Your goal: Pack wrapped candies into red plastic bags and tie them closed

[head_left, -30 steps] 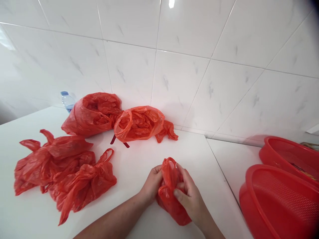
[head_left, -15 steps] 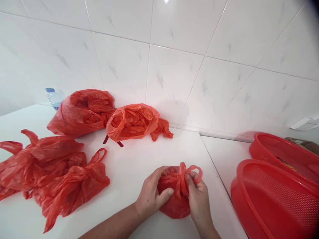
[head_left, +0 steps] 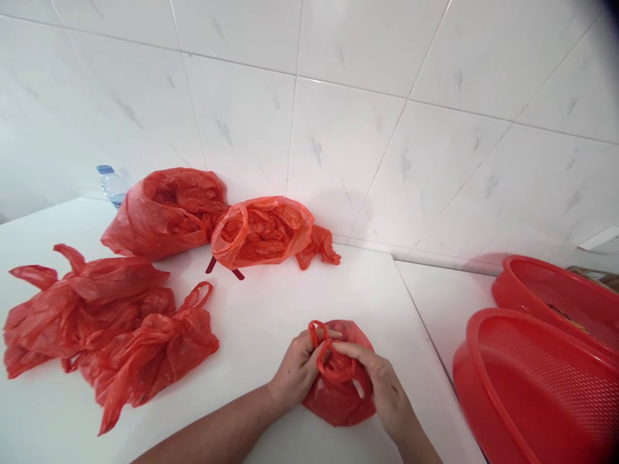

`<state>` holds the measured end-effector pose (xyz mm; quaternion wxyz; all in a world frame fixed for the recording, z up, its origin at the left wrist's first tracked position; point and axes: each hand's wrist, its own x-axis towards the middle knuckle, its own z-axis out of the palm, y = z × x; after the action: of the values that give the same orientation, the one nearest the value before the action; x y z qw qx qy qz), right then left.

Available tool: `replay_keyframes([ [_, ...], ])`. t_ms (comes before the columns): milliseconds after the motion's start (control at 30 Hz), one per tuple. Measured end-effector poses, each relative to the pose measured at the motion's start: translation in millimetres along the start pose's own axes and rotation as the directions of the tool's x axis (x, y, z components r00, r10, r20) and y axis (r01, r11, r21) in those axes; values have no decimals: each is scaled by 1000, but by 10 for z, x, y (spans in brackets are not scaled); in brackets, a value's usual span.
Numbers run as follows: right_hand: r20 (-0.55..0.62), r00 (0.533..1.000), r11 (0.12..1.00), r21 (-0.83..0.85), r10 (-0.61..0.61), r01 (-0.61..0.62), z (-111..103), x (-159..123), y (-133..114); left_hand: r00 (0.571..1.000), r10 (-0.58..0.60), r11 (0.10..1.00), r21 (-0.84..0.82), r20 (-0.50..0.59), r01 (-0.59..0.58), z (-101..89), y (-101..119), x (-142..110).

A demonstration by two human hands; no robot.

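A small red plastic bag (head_left: 338,407), knotted at its top with looped handles, sits on the white table in front of me. My left hand (head_left: 296,368) is closed on the gathered handles at the bag's left side. On the other side, my right hand (head_left: 385,388) grips the bag, its index finger reaching across to the knot and its thumb lower down near a loop. The red film hides what is inside the bag and some of my fingertips.
Several tied red bags (head_left: 126,328) lie in a heap at left. Two open red bags (head_left: 164,212) (head_left: 264,235) stuffed with red plastic rest by the tiled wall, a water bottle (head_left: 112,187) behind. Red mesh baskets (head_left: 476,367) (head_left: 505,277) stand at right.
My left hand has moved from the bag's side onto its handles. My right hand has let go of the loop and shifted to the bag's right side. The view has tilted slightly.
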<state>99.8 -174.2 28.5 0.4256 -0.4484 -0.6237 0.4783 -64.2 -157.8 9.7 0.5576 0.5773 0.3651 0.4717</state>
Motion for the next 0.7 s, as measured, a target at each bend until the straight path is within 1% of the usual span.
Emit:
replay_keyframes([
  [67, 88, 996, 999, -39, -1, 4, -45, 2, -11, 1000, 29, 999, 44, 0, -29, -18, -53, -12],
  [100, 101, 995, 999, -53, 12, -7, -52, 3, -26, 999, 54, 995, 82, 8, -55, -28, -79, -19],
  [167, 35, 997, 996, -51, 70, -68, -41, 6, -68, 992, 125, 978, 163, 31, -128, -46, -114, -33],
  [233, -37, 994, 994, -23, 107, -108, -16, 11, -100, 974, 218, 946, 231, 65, -227, -58, -124, -45],
  [300, -104, 988, 992, -50, 113, -119, -6, 20, -94, 938, 330, 893, 286, 108, -347, -59, -119, -56],
  [400, -213, 975, 969, -220, 65, -113, -34, 36, -8, 847, 506, 774, 347, 163, -529, -39, -117, -77],
  [467, -289, 957, 950, -289, 30, -117, -65, 40, 68, 794, 574, 697, 387, 202, -603, -19, -125, -93],
  [500, -313, 949, 950, -290, 20, -116, -80, 41, 97, 778, 586, 667, 412, 226, -621, -9, -130, -100],
  [567, -311, 950, 964, -241, 34, -113, -101, 40, 120, 771, 584, 627, 462, 255, -628, 7, -138, -112],
  [633, -254, 965, 980, -165, 68, -112, -117, 37, 89, 785, 573, 623, 498, 234, -603, 17, -140, -116],
  [700, -160, 981, 987, -98, 107, -124, -135, 28, 19, 800, 572, 642, 508, 180, -574, 19, -137, -114],
])
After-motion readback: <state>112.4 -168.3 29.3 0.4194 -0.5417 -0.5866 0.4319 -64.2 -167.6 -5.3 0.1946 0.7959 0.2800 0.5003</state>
